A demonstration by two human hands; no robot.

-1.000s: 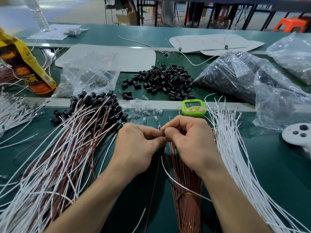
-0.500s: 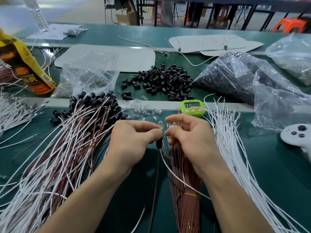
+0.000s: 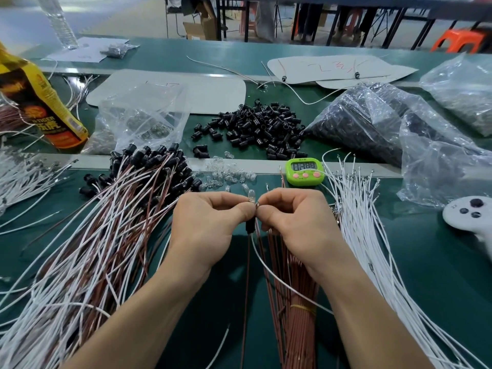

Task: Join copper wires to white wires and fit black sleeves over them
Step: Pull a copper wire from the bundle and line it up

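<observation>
Head view: left hand [image 3: 210, 225] and right hand [image 3: 295, 222] meet over the desk [image 3: 426, 262]; left grip narrow, pinching a small clear bulb [image 3: 251, 195]; right grip narrow, pinching the white wire [image 3: 279, 280] end beside it; black sleeve [image 3: 249, 226] just below, copper wire [image 3: 246, 288] hanging from it; loose sleeves [image 3: 263, 129] heaped beyond the green timer [image 3: 304, 171].

Green counter [image 3: 399, 262] stretches wide, pale floor [image 3: 119, 12] beyond it, black table legs [image 3: 391, 25] along the back, orange stool [image 3: 458, 39] far right, cardboard box [image 3: 199, 27] on the floor.
</observation>
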